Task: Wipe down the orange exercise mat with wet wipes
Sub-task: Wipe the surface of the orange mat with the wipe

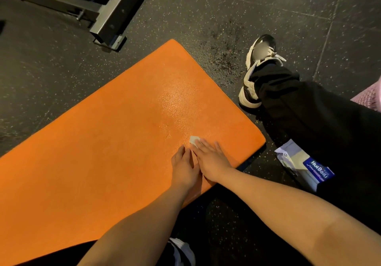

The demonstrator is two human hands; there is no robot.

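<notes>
Mid-wipe. Our right hand (212,160) is flat with straight fingers, pressing the wipe (193,140) onto the mat (103,142); left hand (184,165) lies flat alongside, empty. Next: probably sweep the dull area left of the hands.

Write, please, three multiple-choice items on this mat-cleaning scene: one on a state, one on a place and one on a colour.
1. The right hand meets the wipe by:
A) pressing it flat on the orange mat with straight fingers
B) crumpling it in a fist
C) lifting it in the air

2. The wipes pack lies:
A) on the mat
B) on the floor beside the person's leg
C) on the person's lap

3. The wipe is:
A) blue
B) white
C) pink

Answers:
1 A, since the fingers lie straight over the wipe, which is flat against the mat.
2 B, since the pack rests on the dark speckled floor off the mat's edge, next to the black trouser leg.
3 B, since a white corner shows past the fingertips.
</notes>
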